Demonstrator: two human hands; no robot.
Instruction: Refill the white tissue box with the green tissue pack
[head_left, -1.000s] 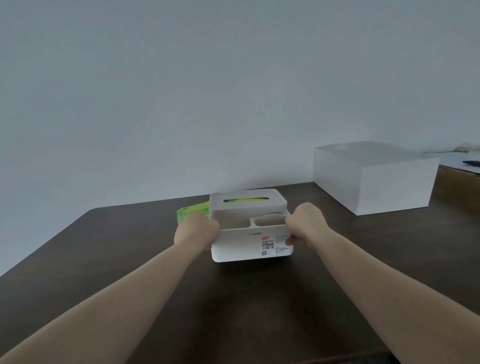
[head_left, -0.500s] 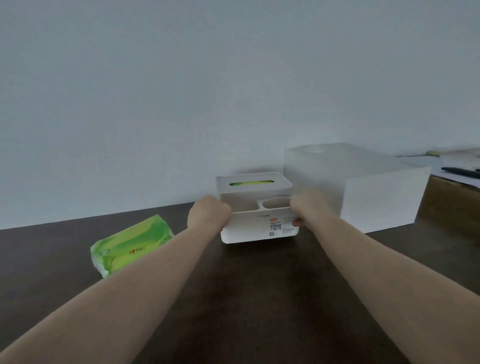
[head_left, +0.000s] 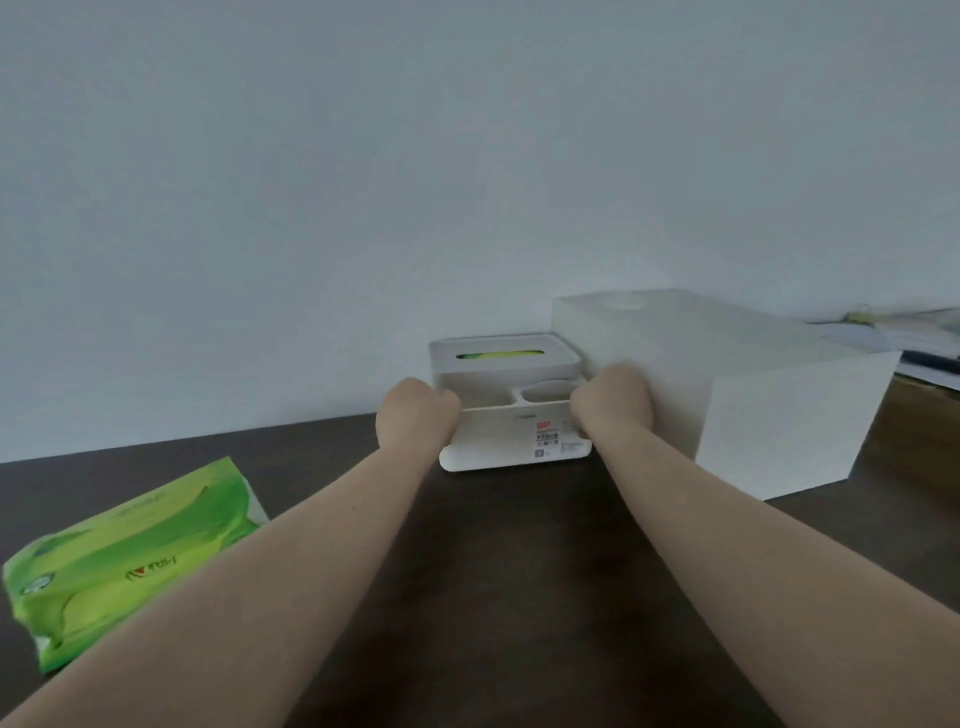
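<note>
- A green tissue pack (head_left: 132, 561) is lying flat at the far left of the dark brown table (head_left: 519, 571), tilted so that one short end is pointing towards the wall; it is well apart from both hands, and the left forearm is crossing in front of its near right corner.
- The left hand (head_left: 415, 415) is reaching forward and curling around the left end of the white tissue box (head_left: 511, 410), with its fingers clenching on the rim beside the front compartments.
- The white tissue box is sitting near the back edge of the table, close to the pale wall (head_left: 363, 182), and is being gripped from both sides; something yellow-green is showing through the slot (head_left: 500, 355) in its lid.
- Two open compartments are lying along the front of the box, and a small printed label (head_left: 545, 439) is showing on its front face towards the right.
- The right hand (head_left: 613, 402) is wrapping around the right end of the box, its fingers closing on the rim and lower corner there.
- A larger white box (head_left: 753, 410) is standing just beside the tissue box on the right, with the right hand between the two.
- Papers and a dark object are lying blurred at the far right edge, too unclear to identify.
</note>
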